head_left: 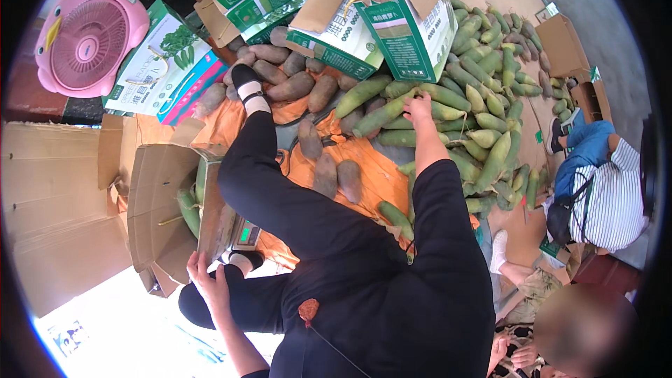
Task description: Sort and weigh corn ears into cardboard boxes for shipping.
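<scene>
My right hand reaches forward into the pile of green radishes. Its bent fingers close on the upper end of a long green radish at the pile's left edge. Lower left, my left hand has its fingers apart, close to the bottom edge of an open cardboard box; whether the fingertips touch the flap I cannot tell. Inside that box lie a few green radishes. The box stands by a scale with a lit green display.
Dark reddish root vegetables lie on orange cloth around my outstretched leg. Green-and-white cartons stand at the back. A pink fan is at far left. Two other people, one in a striped shirt, sit to the right.
</scene>
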Tool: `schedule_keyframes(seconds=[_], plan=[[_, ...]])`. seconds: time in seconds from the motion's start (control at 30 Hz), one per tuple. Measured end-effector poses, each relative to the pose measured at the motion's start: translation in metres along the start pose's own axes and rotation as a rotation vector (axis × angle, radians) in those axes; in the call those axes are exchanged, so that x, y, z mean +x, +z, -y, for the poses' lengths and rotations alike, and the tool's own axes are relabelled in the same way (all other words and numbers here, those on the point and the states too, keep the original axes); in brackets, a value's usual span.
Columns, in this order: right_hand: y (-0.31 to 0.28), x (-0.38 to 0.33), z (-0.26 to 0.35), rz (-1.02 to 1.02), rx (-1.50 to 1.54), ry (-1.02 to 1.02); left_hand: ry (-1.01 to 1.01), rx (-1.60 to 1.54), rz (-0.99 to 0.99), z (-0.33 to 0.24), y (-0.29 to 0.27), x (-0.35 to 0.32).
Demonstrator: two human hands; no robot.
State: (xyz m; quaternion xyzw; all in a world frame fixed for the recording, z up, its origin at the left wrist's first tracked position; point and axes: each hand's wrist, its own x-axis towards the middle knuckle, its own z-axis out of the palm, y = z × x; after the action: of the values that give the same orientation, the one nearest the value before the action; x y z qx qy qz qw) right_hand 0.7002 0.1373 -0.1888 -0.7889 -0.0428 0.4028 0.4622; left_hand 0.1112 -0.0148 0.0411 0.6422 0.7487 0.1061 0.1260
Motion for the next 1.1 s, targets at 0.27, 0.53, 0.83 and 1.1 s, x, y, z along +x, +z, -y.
schedule_keyframes(seconds=[0.27, 0.53, 0.83, 1.1], plan=[[0.009, 0.013, 0.007, 0.020, 0.166, 0.096, -0.049, -0.008, 0.047, -0.007, -0.004, -0.001], [0.028, -0.001, -0.028, 0.095, -0.222, -0.417, -0.017, 0.033, 0.005, -0.006, 0.000, -0.001], [0.019, -0.115, -0.042, 0.351, 0.158, -0.158, 0.017, -0.007, 0.027, 0.000, -0.005, -0.005], [0.017, -0.148, -0.076, 0.326, -0.100, -0.341, 0.060, -0.082, 0.032, 0.002, -0.017, 0.000]])
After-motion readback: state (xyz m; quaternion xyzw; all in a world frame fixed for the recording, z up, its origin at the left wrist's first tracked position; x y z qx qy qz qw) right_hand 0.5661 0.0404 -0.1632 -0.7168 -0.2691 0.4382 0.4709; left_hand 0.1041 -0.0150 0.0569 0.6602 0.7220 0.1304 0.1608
